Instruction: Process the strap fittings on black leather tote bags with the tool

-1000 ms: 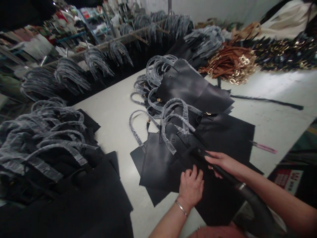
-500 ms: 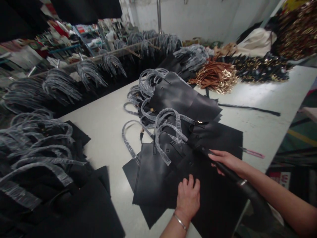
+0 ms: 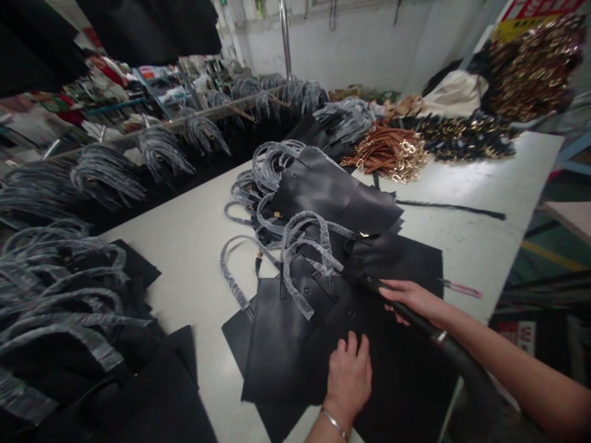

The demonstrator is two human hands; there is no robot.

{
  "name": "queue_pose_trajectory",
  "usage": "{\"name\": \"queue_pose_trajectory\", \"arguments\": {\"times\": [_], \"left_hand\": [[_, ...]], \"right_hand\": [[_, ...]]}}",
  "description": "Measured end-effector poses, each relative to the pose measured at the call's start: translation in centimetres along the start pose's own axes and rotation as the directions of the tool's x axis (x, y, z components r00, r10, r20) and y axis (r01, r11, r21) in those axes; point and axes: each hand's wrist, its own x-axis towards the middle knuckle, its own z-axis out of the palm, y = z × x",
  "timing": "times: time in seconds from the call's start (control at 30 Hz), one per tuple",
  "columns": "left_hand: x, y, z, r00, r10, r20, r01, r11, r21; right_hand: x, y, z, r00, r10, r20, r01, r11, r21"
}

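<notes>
My left hand (image 3: 349,375), with a silver bangle at the wrist, lies palm down on a dark black leather bag panel (image 3: 392,381). Its fingers are slightly bent and apart. Farther right, my right hand (image 3: 410,298) is closed round a long dark rolled-looking edge of black leather (image 3: 418,320) that runs down toward my body; its far end is hard to make out. Left of my hands lie overlapping black panels (image 3: 277,344) with plastic-wrapped handles (image 3: 302,231). Behind them sits another stack of black leather panels (image 3: 335,187).
Wrapped-handle bags (image 3: 60,320) are heaped at the left. More handles (image 3: 106,172) hang along a rail behind the white table (image 3: 184,227). Brown straps with gold clasps (image 3: 392,154) lie at the back. A pink-handled tool (image 3: 464,289) and a black strip (image 3: 455,208) rest at the right.
The view has shifted slightly, so the table contents sit a little lower and more to the left. Both hands keep nearly the same places on the leather.
</notes>
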Motion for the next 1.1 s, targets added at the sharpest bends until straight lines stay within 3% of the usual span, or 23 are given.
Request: {"name": "queue_pose_trajectory", "arguments": {"times": [0.13, 0.27, 0.53, 0.73, 0.93, 1.0, 1.1], "left_hand": [[0.0, 0.0, 0.3, 1.0, -0.019, 0.013, 0.02, 1.0, -0.021], [-0.2, 0.0, 0.8, 1.0, -0.031, -0.004, 0.031, 0.999, -0.017], [0.0, -0.2, 0.9, 1.0, -0.029, 0.006, 0.029, 0.999, -0.022], [-0.1, -0.2, 1.1, 1.0, -0.027, -0.01, 0.026, 0.999, -0.024], [0.0, -0.2, 1.0, 0.999, -0.024, -0.036, 0.024, 1.0, 0.007], [0.0, -0.2, 0.7, 0.999, -0.028, -0.04, 0.028, 1.0, 0.005], [0.2, -0.1, 0.2, 0.999, -0.031, -0.025, 0.031, 1.0, -0.002]], "right_hand": [[0.2, -1.4, -2.1, 0.989, -0.076, -0.125, 0.081, 0.996, 0.028], [-0.2, -1.5, -3.8, 0.996, -0.022, -0.087, 0.023, 1.0, 0.013], [3.1, -1.9, -2.6, 0.999, -0.016, -0.034, 0.017, 0.999, 0.032], [1.7, -1.4, -3.4, 0.999, 0.037, 0.001, -0.038, 0.999, 0.032], [3.0, -2.2, -1.9, 0.987, -0.104, -0.124, 0.109, 0.993, 0.034], [2.3, -2.6, -2.7, 0.979, -0.127, -0.158, 0.133, 0.991, 0.023], [-1.1, -2.3, -5.5, 0.975, -0.113, -0.189, 0.117, 0.993, 0.01]]}}
